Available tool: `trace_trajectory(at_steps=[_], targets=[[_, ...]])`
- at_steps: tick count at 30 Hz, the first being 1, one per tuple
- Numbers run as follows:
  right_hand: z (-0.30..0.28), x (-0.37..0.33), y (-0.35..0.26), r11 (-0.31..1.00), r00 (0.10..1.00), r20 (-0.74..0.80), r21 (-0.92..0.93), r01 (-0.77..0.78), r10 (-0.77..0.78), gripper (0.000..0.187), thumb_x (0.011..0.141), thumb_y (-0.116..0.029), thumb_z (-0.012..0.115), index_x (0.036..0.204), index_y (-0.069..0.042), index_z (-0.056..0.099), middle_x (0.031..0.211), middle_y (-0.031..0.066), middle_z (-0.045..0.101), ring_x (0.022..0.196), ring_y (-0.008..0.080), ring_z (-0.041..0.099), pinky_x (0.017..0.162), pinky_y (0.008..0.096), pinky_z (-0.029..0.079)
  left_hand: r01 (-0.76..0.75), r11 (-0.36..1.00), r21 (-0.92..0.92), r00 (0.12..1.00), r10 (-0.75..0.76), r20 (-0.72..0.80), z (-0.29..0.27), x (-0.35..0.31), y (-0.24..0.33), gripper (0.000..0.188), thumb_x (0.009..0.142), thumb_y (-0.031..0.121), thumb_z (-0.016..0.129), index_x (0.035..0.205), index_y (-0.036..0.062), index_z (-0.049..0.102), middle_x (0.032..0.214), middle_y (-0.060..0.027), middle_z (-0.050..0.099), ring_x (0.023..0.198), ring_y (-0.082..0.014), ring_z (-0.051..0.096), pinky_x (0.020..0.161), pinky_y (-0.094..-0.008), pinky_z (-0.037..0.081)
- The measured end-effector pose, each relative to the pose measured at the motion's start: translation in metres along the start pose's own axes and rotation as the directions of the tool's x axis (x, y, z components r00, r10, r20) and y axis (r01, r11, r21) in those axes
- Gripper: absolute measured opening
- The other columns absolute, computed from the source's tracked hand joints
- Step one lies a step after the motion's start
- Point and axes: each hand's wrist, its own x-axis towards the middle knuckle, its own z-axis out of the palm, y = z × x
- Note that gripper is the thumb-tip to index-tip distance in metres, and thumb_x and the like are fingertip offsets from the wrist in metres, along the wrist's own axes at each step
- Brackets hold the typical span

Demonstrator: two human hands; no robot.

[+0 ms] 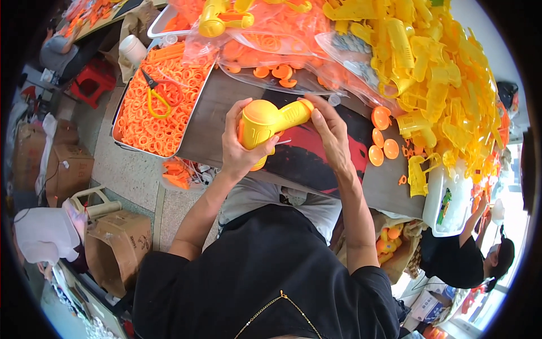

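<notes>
Fingers of the left hand, in the head view, are wrapped round the yellow plastic piece, thumb pressed across its front, and there, at the tip of its ribbed arm, the orange end is pinched by the right hand! Up over the red-and-black mat it's held, flanked by orange rings, scissors laid on top, and heaped yellow parts rightward, orange discs strewn near them.

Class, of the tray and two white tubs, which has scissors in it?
The tray of orange rings at left: scissors lie on top, while the far white tub and right white tub show none.
</notes>
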Motion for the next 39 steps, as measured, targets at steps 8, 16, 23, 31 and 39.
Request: trace_trajectory(at_steps=[8, 16, 23, 31, 39], targets=[[-0.032, -0.026, -0.022, 0.944, 0.997, -0.015, -0.321, -0.074, 0.074, 0.037, 0.105, -0.024, 0.058, 0.133, 0.001, 0.058, 0.115, 0.007, 0.069, 0.109, 0.0137, 0.061, 0.097, 0.028, 0.047, 0.156, 0.966, -0.207, 0.984, -0.133, 0.12, 0.013, -0.005, 0.01, 0.081, 0.078, 0.006, 0.084, 0.146, 0.006, 0.039, 0.125, -0.0099, 0.059, 0.111, -0.018, 0.063, 0.096, -0.0335, 0.054], [-0.041, -0.02, -0.041, 0.888, 0.92, 0.35, 0.345, -0.303, 0.177, 0.015, 0.099, -0.022, 0.059, 0.104, -0.008, 0.055, 0.129, 0.0149, 0.061, 0.125, 0.0267, 0.058, 0.109, 0.0413, 0.047, 0.373, 0.897, -0.239, 0.89, -0.273, 0.365, 0.041, -0.011, 0.035, 0.08, 0.079, 0.012, 0.081, 0.147, 0.0066, 0.04, 0.125, -0.0074, 0.058, 0.114, -0.0159, 0.06, 0.099, -0.0327, 0.051], [-0.043, -0.039, -0.043, 0.829, 0.917, 0.112, 0.396, -0.395, 0.383, 0.044, 0.11, -0.042, 0.039, 0.112, -0.004, 0.061, 0.119, 0.0144, 0.067, 0.113, 0.0231, 0.064, 0.1, 0.0384, 0.052, 0.332, 0.936, -0.115, 0.885, -0.266, 0.383, 0.059, -0.019, 0.048, 0.081, 0.077, 0.01, 0.083, 0.147, 0.0084, 0.041, 0.124, -0.0056, 0.057, 0.113, -0.0155, 0.059, 0.098, -0.0321, 0.051], [-0.063, -0.087, -0.041, 0.854, 0.923, -0.016, -0.373, -0.362, 0.384, 0.057, 0.108, -0.041, 0.042, 0.087, 0.005, 0.067, 0.076, 0.0116, 0.07, 0.064, 0.0186, 0.065, 0.066, 0.0344, 0.052, -0.65, 0.753, 0.103, 0.588, 0.412, 0.696, 0.043, 0.0, 0.055, 0.081, 0.072, 0.025, 0.091, 0.141, 0.0119, 0.052, 0.129, -0.0125, 0.062, 0.098, -0.029, 0.071, 0.087, -0.0365, 0.057], [-0.026, -0.088, -0.017, 0.293, 0.764, 0.304, -0.793, 0.534, -0.569, 0.014, 0.093, -0.011, 0.06, 0.084, -0.001, 0.063, 0.068, 0.0128, 0.057, 0.054, 0.0291, 0.057, 0.05, 0.0392, 0.044, 0.692, 0.581, -0.429, 0.721, -0.587, 0.368, 0.032, -0.024, 0.032, 0.076, 0.091, 0.043, 0.077, 0.147, 0.0078, 0.041, 0.135, -0.0104, 0.056, 0.122, -0.0199, 0.058, 0.105, -0.0396, 0.047]])
